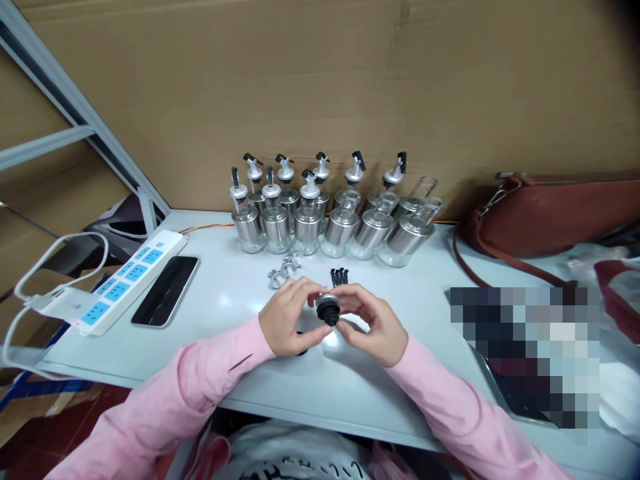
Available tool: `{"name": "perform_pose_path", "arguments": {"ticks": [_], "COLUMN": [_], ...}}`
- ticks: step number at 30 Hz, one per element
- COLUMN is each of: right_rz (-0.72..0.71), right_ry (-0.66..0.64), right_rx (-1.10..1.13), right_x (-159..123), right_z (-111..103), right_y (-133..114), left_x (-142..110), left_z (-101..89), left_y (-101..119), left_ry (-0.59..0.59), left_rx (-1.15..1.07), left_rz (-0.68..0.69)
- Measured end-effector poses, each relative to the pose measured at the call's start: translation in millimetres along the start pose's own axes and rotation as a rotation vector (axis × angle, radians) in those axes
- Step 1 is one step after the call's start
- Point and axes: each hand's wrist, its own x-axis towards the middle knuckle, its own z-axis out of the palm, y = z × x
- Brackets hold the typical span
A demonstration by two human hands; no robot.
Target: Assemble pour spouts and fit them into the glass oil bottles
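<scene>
Between my two hands is a bottle pourer, its ribbed black stopper turned toward me and its silver collar behind. My left hand grips it from the left with thumb and fingers. From the other side, the fingertips of my right hand close on it too. Just beyond my hands lie several silver pourer parts and a small row of black caps. A black piece, partly hidden, shows under my left hand. Glass bottles with steel sleeves stand in two rows behind, several topped with pourers, three at the right without.
At the left lie a white power strip with a plugged-in charger and a phone. A brown leather bag rests at the back right, its strap on the table. A pixelated area covers the right side. Cardboard stands behind the table.
</scene>
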Motion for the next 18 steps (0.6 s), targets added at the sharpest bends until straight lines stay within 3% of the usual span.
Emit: {"name": "perform_pose_path", "arguments": {"ticks": [3,10,18], "right_rz": [-0.002,0.011,0.113], "right_ry": [0.023,0.022,-0.001], "right_rx": [-0.018,-0.105,-0.083], "right_x": [-0.4,-0.8,-2.4], "right_z": [0.3,2.4,2.8], "right_y": [2.0,3.7,5.6], "left_x": [1.0,1.1,1.5], "left_z": [-0.8,-1.4,0.1], "left_y": [1.5,1.1,-0.7], "left_ry": [-0.005,-0.141,-0.148], "left_rx": [0.061,0.133,0.169], "left_rz": [-0.050,-0.097,-0.075]}}
